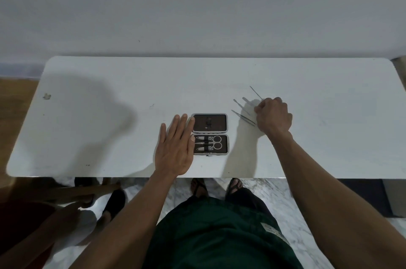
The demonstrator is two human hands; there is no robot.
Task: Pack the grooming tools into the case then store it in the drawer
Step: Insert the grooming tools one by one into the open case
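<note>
A smooth white rounded surface (109,84) carries an open rectangular case (210,134), dark-lined, scissors (214,145) strapped inside. The flat left hand (175,148) rests beside it, fingers straight. The right hand (273,116) curls over thin metal tools (241,115); its grip cannot be told.

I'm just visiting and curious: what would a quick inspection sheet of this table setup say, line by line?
Surface: white table with a small mark near its left edge and a few dark specks.
Job's things: open case lying flat; scissors and two clippers strapped in its near half. Loose thin metal tools, tweezers among them, lie right of the case.
Clutter: nothing seen.
Hands: left hand flat on the table, fingers straight, touching the case's left edge. Right hand curled over the loose tools; whether it grips one cannot be told.
Cables: nothing seen.
Surroundings: plain wall behind, marble floor below, wooden chair at lower left. No drawer in view.
</note>
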